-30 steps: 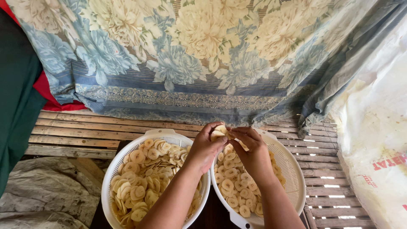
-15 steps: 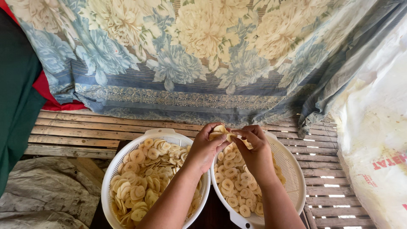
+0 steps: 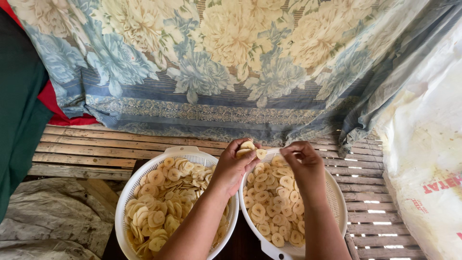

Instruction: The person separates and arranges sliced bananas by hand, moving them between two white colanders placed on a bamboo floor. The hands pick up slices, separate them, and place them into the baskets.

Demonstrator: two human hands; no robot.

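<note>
Hands at two white baskets, seen from above. We held our left hand [image 3: 234,166] over the gap between the baskets, its fingers closed on a small stack of pale yellow banana slices [image 3: 247,148] raised above the rims. Our right hand [image 3: 304,166] hovered just beside it over the right basket [image 3: 337,202], thumb and fingertips pinched together; whether a slice lay between them we could not tell. The two hands were near each other but apart.

The left basket [image 3: 126,197], a white perforated plastic colander, was filled with curled, overlapping slices [image 3: 166,202] heaped toward its near side. The right basket, of the same kind, held flatter round slices [image 3: 274,202] spread across its bottom. The rims of the two baskets touched or nearly touched beneath our left forearm.

Both baskets stood on a platform of weathered wooden slats [image 3: 96,149], with daylight showing through the gaps at the right. A floral cloth [image 3: 231,62] in cream and blue hung behind and draped down onto the slats. A dark green fabric [image 3: 17,110] with a red edge occupied the left margin, a crumpled grey sheet [image 3: 48,216] lay at lower left, and a whitish printed sack [image 3: 423,159] stood at the right.
</note>
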